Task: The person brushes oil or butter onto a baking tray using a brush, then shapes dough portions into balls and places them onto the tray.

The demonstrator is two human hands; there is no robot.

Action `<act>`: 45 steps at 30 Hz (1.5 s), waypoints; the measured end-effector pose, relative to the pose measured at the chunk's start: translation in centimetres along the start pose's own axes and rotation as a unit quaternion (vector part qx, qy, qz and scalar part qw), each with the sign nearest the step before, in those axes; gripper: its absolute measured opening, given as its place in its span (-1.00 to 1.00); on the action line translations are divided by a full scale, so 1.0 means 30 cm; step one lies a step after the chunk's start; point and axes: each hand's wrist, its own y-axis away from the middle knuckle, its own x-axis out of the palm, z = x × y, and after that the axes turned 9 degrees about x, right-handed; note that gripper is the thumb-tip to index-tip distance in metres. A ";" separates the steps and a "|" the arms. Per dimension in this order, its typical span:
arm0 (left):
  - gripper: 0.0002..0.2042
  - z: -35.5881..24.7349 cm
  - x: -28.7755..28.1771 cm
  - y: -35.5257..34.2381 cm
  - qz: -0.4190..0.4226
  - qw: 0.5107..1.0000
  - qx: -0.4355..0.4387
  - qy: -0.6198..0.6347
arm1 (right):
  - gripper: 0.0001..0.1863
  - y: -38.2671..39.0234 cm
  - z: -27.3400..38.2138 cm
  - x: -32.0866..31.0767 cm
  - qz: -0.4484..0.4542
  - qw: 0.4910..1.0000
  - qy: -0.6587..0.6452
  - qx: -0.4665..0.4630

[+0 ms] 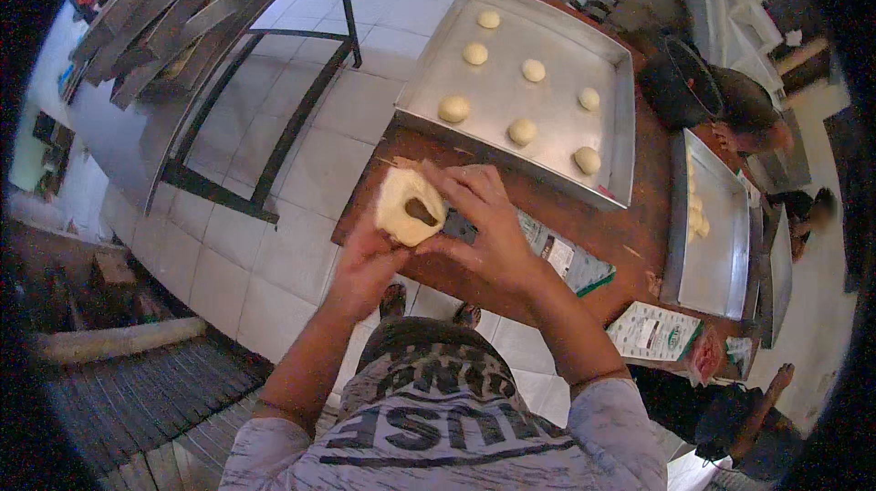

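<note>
Between my two hands is a flattened piece of pale dough (394, 205) with a dark brown filling (421, 211) in its middle. My left hand (365, 258) supports the dough from below and the left, its fingers mostly hidden behind it. At the dough's right edge, my right hand (484, 226) holds with thumb and bent fingers. Beyond my hands a large metal baking tray (557, 30) stands on the brown table, with several round dough balls (522, 131) spaced apart in it.
A second metal tray (716, 263) with dough pieces along one side stands at the right. Printed packages (652, 331) lie along the near table edge. A black pot (680, 80) is at the back right, near other people. A dark metal frame (265, 126) stands on the tiled floor, left.
</note>
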 end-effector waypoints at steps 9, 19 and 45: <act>-0.63 -0.018 0.203 -0.088 -0.009 0.999 -0.041 -0.032 | -0.60 0.123 -0.028 -0.100 -0.030 0.999 -0.015 -0.003; -0.63 0.048 0.294 -0.071 0.097 0.966 -0.037 -0.237 | -0.68 0.189 0.002 -0.165 -0.177 0.963 -0.132 0.157; -0.29 -0.010 0.232 -0.198 0.194 0.947 -0.236 0.100 | -0.81 0.214 0.042 -0.098 0.080 0.982 -0.154 0.067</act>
